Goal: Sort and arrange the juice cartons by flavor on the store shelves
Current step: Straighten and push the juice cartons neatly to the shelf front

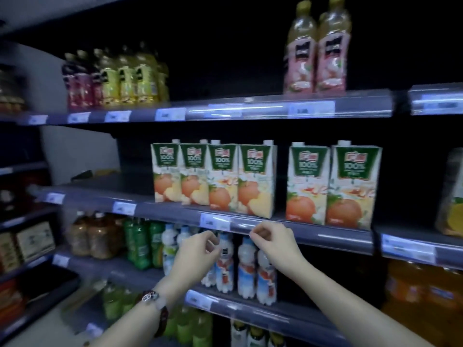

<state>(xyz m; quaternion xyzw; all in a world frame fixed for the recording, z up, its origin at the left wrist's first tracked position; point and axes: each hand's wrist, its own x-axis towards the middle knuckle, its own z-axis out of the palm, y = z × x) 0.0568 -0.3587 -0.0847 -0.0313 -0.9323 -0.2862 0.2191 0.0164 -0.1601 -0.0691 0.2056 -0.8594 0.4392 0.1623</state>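
Green-topped juice cartons stand upright on the middle shelf (175, 209) in my head view: a row of four (213, 176) packed side by side, then a gap, then a pair (333, 184) touching each other further right. Below them I see both hands raised in front of the shelf's price rail (313, 234). My left hand (198, 251) has its fingers loosely curled and holds nothing; a bracelet (152, 298) sits on that wrist. My right hand (273, 237) hovers just under the rail, fingers bent, thumb close to forefinger, also empty as far as I can tell. Behind the hands stand small white bottles (248, 269); pink bottles (318, 51) sit on the top shelf.
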